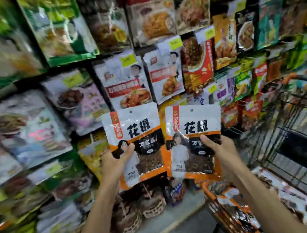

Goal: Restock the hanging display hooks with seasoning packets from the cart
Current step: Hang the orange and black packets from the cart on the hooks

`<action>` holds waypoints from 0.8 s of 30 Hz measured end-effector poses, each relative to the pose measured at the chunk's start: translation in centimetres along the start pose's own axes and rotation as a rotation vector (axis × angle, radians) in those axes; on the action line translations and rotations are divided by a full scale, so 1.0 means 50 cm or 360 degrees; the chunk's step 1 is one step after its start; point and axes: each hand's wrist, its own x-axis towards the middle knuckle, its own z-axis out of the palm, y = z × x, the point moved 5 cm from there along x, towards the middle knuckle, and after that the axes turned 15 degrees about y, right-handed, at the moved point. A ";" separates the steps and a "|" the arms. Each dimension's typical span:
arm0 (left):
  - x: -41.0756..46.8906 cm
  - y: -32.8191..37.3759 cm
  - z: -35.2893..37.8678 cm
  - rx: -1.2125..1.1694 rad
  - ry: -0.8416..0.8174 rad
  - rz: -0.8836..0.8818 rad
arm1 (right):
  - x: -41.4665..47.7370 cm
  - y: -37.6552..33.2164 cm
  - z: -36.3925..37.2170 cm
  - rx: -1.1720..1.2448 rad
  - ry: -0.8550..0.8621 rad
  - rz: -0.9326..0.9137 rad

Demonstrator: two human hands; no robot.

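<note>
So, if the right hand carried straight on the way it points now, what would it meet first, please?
The right hand points up and forward with its pepper packet leading, so that packet's top edge would likely touch the white packet with blue writing hanging just above it; depth is unclear.

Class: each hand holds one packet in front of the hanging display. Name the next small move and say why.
Probably lift the right packet so its top hole meets a hook. The right hand grips it low down, as the left hand grips the left packet; tops free and upright before the hanging packets. The free hook itself is too blurred to pick out.
</note>
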 end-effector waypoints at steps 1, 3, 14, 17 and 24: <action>0.004 0.007 -0.053 -0.0016 0.0075 -0.0012 | -0.021 -0.010 0.045 -0.0009 -0.0080 -0.0031; 0.016 0.018 -0.157 -0.0016 0.0185 0.0010 | -0.068 -0.029 0.134 -0.0023 -0.0227 -0.0079; 0.021 0.061 -0.728 0.0049 0.0642 0.0286 | -0.452 -0.047 0.561 0.0015 -0.0819 -0.0148; 0.030 0.059 -0.872 0.0079 0.0698 0.0280 | -0.557 -0.024 0.657 0.0044 -0.0945 -0.0128; 0.057 0.050 -1.136 0.0127 0.0830 0.0236 | -0.752 -0.013 0.851 0.0013 -0.1176 -0.0122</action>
